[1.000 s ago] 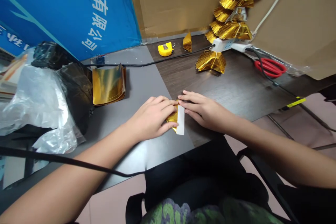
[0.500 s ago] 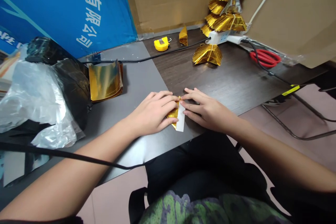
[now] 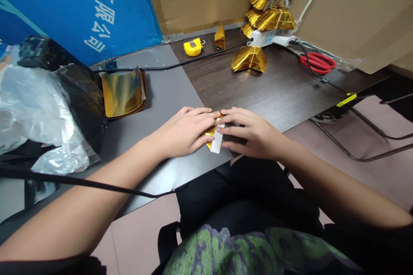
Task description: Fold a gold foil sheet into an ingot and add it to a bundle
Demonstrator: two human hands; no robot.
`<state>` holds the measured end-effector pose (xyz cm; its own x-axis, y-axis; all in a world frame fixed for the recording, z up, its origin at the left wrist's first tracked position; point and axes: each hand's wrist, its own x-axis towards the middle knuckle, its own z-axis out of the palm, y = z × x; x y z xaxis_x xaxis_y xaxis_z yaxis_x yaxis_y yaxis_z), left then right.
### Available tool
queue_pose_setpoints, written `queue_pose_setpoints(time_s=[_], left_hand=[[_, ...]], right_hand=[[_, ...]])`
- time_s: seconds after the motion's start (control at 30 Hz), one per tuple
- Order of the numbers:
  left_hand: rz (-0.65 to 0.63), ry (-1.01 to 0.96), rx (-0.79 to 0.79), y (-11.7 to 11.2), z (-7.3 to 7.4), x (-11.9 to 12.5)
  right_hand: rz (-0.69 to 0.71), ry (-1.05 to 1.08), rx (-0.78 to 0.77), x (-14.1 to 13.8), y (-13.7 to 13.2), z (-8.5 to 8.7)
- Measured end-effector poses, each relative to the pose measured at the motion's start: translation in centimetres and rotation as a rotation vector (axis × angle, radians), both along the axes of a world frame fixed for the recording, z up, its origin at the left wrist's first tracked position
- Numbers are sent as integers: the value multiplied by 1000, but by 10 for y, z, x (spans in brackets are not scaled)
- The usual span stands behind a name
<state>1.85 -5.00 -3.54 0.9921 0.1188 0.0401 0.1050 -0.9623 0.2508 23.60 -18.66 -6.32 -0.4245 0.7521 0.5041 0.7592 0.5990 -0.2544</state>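
1. Folded paper piece (image 3: 215,136) under the hands: gold foil face, white reverse strip.
2. Sheet stack (image 3: 123,93) at 10 o'clock: mirror gold.
3. Pleated fans (image 3: 249,59) at 1 o'clock: gold, ribbed.
4. Tape measure (image 3: 192,47): yellow.
5. Scissors (image 3: 317,62) at 2 o'clock: red handles.
6. Banner (image 3: 77,8): blue, white characters.
7. Tabletop (image 3: 284,94): dark wood grain; mat (image 3: 167,94) grey.
8. Garment (image 3: 245,253) at 6 o'clock: green-purple mottled.

Sheet stack (image 3: 123,93) left of the hands and behind; tape measure (image 3: 192,47) straight behind; scissors (image 3: 317,62) right, farther back, all on the bench (image 3: 284,94).
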Motion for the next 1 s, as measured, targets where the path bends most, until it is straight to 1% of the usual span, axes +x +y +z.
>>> queue_pose_setpoints(time_s=[0.07, 0.17, 0.27, 0.37, 0.47, 0.6, 0.8, 1.0], left_hand=[[0, -15, -11, 1, -2, 0], [-18, -45, -11, 2, -4, -2], [-81, -68, -13, 0, -3, -2], [-178, -101, -64, -3, -3, -2], [-217, -113, -100, -6, -4, -1], [-207, -93, -113, -5, -6, -1], [-105, -86, -118, -2, -4, -2], [-80, -76, -153, -4, -3, -3]], right_hand=[[72, -21, -1, -3, -5, 4], [91, -36, 10, -10, -13, 6], [122, -4, 24, -20, -21, 4], [108, 29, 78, -29, -28, 0], [76, 63, 94, -34, -33, -4], [38, 138, -3, -37, -34, -4], [29, 231, -129, -38, -26, 4], [79, 175, -210, -32, -22, 13]])
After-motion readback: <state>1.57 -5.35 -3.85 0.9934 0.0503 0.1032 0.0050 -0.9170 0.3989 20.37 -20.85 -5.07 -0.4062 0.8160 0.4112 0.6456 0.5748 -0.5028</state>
